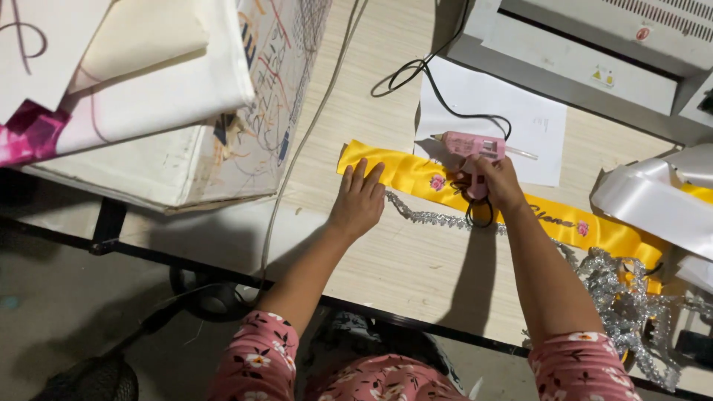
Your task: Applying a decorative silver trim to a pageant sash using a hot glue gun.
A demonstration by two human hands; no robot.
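While the left hand (359,199) lies flat on the wooden table (416,260), the right hand (494,182) grips a pink glue gun (468,146).

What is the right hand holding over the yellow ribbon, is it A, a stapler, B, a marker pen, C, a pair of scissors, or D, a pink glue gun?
D: the right hand grips a pink glue gun with a black cord above the yellow ribbon, while the left hand lies flat on the ribbon's end.
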